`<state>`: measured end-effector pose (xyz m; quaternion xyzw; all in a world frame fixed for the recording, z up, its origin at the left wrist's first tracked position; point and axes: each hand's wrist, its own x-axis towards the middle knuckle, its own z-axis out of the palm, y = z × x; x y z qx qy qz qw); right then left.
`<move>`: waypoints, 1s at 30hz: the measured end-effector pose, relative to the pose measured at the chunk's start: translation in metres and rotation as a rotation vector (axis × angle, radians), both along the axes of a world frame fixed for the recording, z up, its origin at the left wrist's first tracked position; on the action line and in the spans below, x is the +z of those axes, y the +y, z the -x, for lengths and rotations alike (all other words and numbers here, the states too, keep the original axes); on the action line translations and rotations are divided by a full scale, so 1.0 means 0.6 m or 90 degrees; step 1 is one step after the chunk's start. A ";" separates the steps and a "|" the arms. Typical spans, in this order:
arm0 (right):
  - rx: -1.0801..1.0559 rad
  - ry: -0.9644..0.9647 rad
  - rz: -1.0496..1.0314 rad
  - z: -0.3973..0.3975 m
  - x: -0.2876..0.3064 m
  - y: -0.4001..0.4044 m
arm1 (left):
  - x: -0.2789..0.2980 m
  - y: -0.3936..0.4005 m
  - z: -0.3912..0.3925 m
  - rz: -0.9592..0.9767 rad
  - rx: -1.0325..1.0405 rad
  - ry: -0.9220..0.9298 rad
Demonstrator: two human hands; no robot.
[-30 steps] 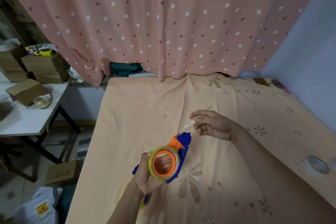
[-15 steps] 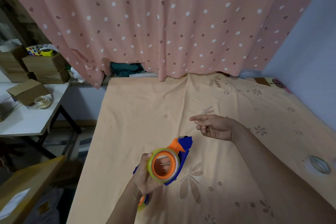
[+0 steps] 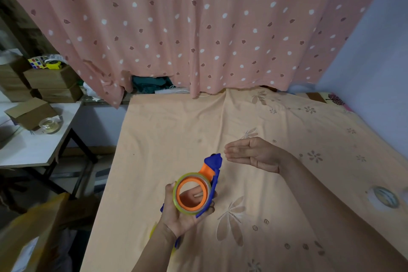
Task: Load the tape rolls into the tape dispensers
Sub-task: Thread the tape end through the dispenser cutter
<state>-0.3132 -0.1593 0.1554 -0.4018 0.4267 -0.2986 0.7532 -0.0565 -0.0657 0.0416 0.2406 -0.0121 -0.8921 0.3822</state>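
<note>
A pink curtain with white dots and dark leaf prints [image 3: 220, 28] hangs across the back, and below it spreads the peach, flower-printed cloth [image 3: 176, 130] covering the flat surface where the work takes place; whether that surface is a bed or a bench cannot be told. To the left stands a white bench with black legs [image 3: 28, 152], carrying a brown cardboard box [image 3: 31, 112] and a small clear glass jar [image 3: 49, 125] just beside it, with stacked cardboard boxes [image 3: 50, 84] behind, topped by a multicoloured puzzle cube [image 3: 37, 63]. The right hand [image 3: 254, 154] hovers above the cloth with its fingers straight, together and pointing left, holding nothing, its fingertips near the nose of the dispenser. The left hand [image 3: 183, 210] grips the blue plastic tape dispenser with an orange hub [image 3: 210, 168] from below, its fingers curled around the body and partly visible through the hub's opening. A roll of clear yellowish tape [image 3: 176, 196] sits seated around the orange hub, held up off the cloth and tilted toward the camera. Well apart on the right, a second clear tape roll [image 3: 384, 199] lies flat on the cloth near its edge.
</note>
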 end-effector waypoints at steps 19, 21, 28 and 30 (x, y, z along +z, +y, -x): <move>-0.279 0.254 0.425 -0.093 -0.003 0.033 | 0.041 0.000 0.030 -0.012 0.051 0.158; -0.268 0.291 0.439 -0.095 -0.005 0.036 | 0.046 0.000 0.032 -0.026 0.072 0.158; -0.353 0.341 0.469 -0.099 -0.025 0.049 | 0.061 0.002 0.047 -0.045 0.115 0.174; -0.366 0.353 0.481 -0.099 -0.034 0.054 | 0.062 0.003 0.048 -0.045 0.118 0.175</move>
